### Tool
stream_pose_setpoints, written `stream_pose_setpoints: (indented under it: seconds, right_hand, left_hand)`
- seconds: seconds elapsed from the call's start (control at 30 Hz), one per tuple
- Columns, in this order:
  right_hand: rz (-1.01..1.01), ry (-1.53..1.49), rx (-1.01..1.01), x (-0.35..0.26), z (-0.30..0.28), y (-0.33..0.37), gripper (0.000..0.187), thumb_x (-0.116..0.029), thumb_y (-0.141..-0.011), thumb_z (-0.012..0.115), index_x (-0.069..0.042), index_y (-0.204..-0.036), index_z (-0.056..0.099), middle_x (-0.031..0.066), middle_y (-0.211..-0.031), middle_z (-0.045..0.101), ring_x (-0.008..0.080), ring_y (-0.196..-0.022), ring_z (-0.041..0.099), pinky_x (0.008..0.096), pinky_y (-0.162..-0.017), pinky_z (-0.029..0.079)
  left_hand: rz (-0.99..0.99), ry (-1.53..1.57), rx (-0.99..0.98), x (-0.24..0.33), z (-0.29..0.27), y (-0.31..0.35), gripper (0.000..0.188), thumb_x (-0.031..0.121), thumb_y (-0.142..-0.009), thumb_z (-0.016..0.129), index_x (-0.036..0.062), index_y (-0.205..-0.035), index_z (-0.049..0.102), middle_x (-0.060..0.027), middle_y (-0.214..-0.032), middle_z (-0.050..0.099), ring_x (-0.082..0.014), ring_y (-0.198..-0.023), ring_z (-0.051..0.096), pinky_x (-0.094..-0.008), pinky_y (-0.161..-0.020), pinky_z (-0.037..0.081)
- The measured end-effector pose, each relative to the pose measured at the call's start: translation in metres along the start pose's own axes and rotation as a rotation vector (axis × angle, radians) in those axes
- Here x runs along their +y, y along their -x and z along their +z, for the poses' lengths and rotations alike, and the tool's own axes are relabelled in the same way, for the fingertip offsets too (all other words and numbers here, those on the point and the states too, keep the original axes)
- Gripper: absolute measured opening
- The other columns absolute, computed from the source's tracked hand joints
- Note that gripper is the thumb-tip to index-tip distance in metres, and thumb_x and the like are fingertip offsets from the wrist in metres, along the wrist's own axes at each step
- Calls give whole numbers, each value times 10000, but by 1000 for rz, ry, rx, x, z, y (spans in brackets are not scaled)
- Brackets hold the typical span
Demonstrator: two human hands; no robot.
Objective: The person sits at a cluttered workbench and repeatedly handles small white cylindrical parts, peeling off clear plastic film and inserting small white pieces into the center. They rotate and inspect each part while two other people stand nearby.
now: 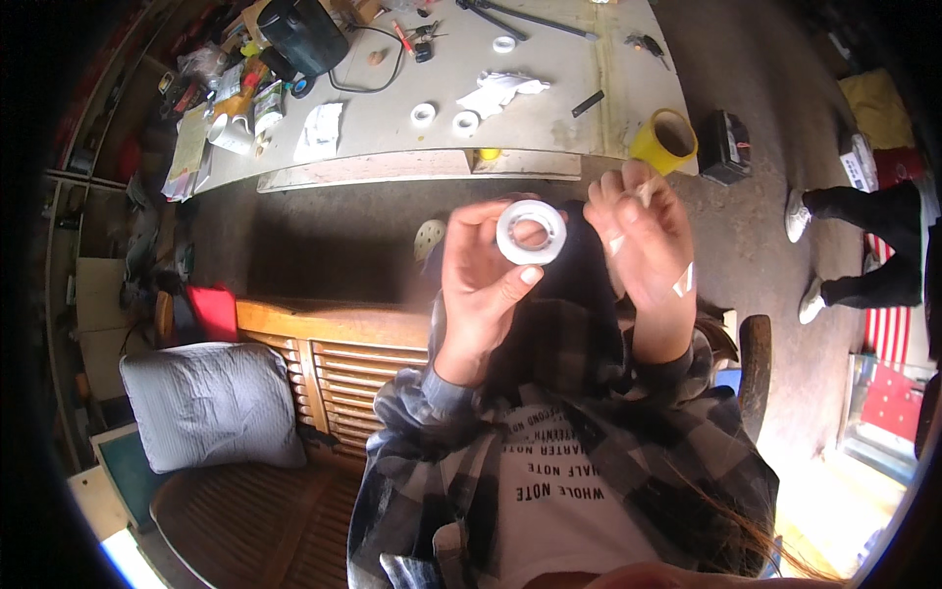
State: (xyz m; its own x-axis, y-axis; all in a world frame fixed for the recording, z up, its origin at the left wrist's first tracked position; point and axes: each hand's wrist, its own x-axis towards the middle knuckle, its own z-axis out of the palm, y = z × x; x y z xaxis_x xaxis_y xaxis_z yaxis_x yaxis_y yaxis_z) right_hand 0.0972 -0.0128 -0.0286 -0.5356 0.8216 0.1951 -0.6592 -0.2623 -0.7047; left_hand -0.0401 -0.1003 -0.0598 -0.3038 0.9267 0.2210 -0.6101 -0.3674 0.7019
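My left hand (471, 280) is closed around a roll of white tape (506, 234), thumb at its lower edge and fingers behind, its open core facing up toward me. To the right of it, at about the same height, my right hand (648, 240) is curled with the fingertips pinched together. A small pale strip of tape (646, 192) shows at those fingertips. Another short white strip (684, 281) is stuck on my right wrist, and a whitish bit shows by the palm's left edge. The two hands are apart, above my lap.
Ahead stands a table (383, 157) with more white tape rolls (423, 114), crumpled white tissue (500, 90), a dark kettle (302, 37) and clutter. A yellow cylindrical container (667, 142) is at its right corner. A slatted wooden bench (343, 383) holds a grey cushion (211, 407). Another person's legs (863, 211) are at right.
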Motion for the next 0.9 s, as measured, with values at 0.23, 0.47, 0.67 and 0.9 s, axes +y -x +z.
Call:
stream_pose_setpoints:
  seconds: [0.23, 0.47, 0.67, 0.9]
  right_hand:
    - [166, 257, 69, 15, 23, 12, 278, 57, -768, 668, -95, -798, 437, -33, -766, 499, 25, -713, 488, 174, -614, 383]
    - [-128, 19, -14, 8, 8, 4, 270, 47, -781, 627, -115, -756, 411, -28, -701, 403, 72, -657, 398, 209, -566, 325]
    - [21, 311, 83, 19, 5, 11, 294, 31, -771, 671, -113, -763, 415, -38, -738, 446, 22, -680, 399, 180, -573, 319]
    - [211, 227, 11, 18, 3, 12, 292, 7, -792, 675, -101, -769, 405, -55, -724, 462, 10, -679, 425, 162, -583, 337]
  left_hand:
    - [422, -410, -98, -2, -2, -5, 558, -34, -715, 731, 53, -1137, 378, -227, -1218, 456, -290, -1123, 499, -412, -938, 433]
    - [421, -409, -110, -3, -2, -7, 566, -20, -719, 736, 51, -1140, 366, -231, -1215, 454, -297, -1125, 498, -406, -933, 441]
    - [386, -385, -92, -5, 0, -7, 562, -34, -716, 734, 52, -1136, 371, -220, -1221, 449, -286, -1123, 500, -398, -925, 449]
    - [389, -396, -77, -4, 3, -7, 554, -58, -713, 724, 53, -1130, 376, -211, -1229, 449, -281, -1119, 507, -394, -927, 448]
